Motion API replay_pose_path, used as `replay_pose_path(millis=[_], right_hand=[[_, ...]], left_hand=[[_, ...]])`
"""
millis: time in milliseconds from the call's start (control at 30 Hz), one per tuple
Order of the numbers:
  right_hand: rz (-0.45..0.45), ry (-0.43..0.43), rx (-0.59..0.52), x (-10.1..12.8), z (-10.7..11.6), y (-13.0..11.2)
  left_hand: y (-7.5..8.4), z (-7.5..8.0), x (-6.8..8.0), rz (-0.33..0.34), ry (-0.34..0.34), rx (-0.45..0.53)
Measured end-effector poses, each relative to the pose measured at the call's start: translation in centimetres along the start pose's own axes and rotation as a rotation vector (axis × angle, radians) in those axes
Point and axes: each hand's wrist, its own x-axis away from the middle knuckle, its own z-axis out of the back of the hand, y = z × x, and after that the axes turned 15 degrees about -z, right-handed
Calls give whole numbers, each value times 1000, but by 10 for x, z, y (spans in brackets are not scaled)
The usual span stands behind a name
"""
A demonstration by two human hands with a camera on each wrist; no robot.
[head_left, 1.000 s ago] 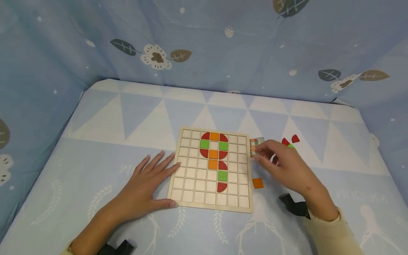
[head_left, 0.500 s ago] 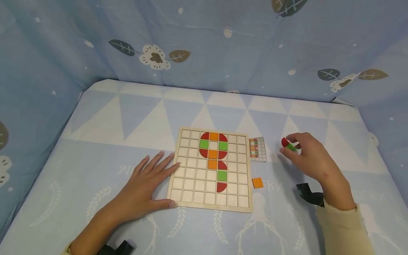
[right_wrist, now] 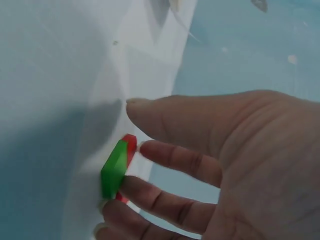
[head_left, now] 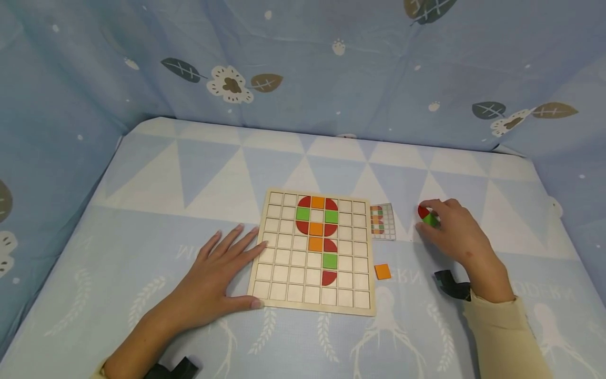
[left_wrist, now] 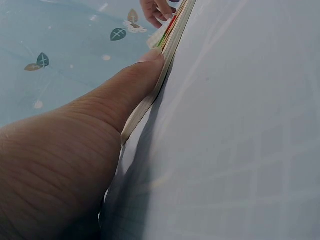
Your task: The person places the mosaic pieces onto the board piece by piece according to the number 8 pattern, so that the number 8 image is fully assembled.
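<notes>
My left hand (head_left: 208, 287) lies with spread fingers against the left edge of a wooden grid board (head_left: 284, 273); its thumb touches the bottom edge. Red quarter-circle, orange square and green square tiles fill some of the board's cells. To the right, my right hand (head_left: 456, 234) reaches over a green square tile (head_left: 431, 220) and a red quarter-circle tile (head_left: 423, 212) on the table. In the right wrist view the fingertips are at the green tile (right_wrist: 115, 170), while the thumb stays apart from it. Part of the red tile (right_wrist: 131, 145) is hidden behind the green one.
A small pattern card (head_left: 388, 221) lies beside the board's right edge. Below it is a loose orange square tile (head_left: 382, 271). A blue patterned curtain (head_left: 303, 68) hangs behind the table.
My right hand has moved right, from the pattern card to the loose red and green tiles, uncovering the card. Another loose red tile is now hidden by it. The left hand stays put.
</notes>
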Motion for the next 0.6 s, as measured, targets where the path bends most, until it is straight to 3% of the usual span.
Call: replay_pose_path(millis=[600], right_hand=[[72, -34, -98, 0, -3, -3]], left_hand=[[0, 1, 0, -23, 15, 0]])
